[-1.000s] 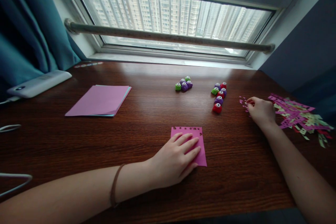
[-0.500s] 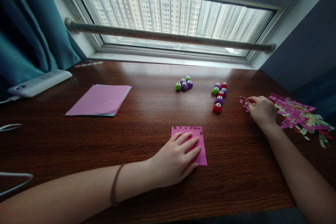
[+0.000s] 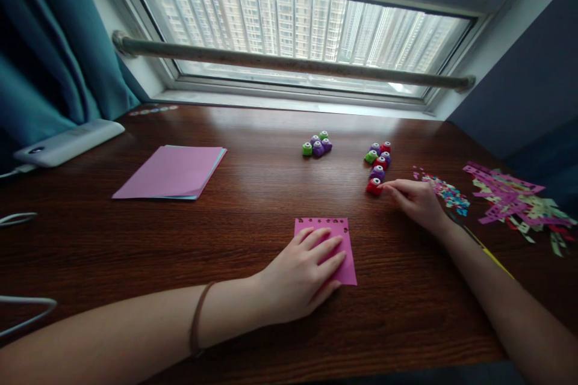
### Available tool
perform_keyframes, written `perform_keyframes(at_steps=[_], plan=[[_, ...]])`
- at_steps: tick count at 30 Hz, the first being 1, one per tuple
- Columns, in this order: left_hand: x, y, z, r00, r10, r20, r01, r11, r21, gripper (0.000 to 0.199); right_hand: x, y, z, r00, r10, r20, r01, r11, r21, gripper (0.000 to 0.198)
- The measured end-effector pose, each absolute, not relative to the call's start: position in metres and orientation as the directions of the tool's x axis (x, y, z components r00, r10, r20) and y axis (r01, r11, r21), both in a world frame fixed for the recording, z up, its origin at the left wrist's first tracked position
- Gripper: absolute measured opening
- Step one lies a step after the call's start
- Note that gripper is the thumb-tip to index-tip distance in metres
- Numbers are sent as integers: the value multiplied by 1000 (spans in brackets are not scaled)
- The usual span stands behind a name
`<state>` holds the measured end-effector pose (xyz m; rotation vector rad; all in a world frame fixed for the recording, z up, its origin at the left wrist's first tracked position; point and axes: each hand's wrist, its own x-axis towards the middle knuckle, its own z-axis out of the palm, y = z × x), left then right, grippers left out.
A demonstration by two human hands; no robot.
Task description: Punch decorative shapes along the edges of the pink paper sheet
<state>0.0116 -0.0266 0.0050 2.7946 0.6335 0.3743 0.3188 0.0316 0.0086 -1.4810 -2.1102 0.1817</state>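
Note:
My left hand lies flat with its fingers spread, pressing a small pink sheet of paper against the table. Along that sheet's top edge runs a row of punched shapes, with one more at the upper right side. My right hand reaches out, its index finger and thumb extended at the right edge of a red craft punch; the fingertips seem to touch it, with no grip around it visible. Behind this one, several purple, red and green craft punches stand in a cluster.
Another group of green and purple punches stands farther back. Tiny coloured paper bits lie beyond my right wrist, near punched paper strips and a partly hidden yellow-and-dark thin object. Stacked paper and a white device are left.
My right hand has moved left from the pink paper bits to the nearest red punch, uncovering more coloured bits and the yellow-and-dark object. My left hand stays on the pink sheet.

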Motion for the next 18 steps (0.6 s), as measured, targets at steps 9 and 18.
perform_keyframes(at_steps=[9,18], plan=[[12,-26,5,874,450,184,382,-870,311,39,312,34,-5,-354,885,302,796,455,-400,29],[12,-26,7,870,454,192,385,-869,309,38,313,37,-10,-334,891,308,842,429,-328,31]])
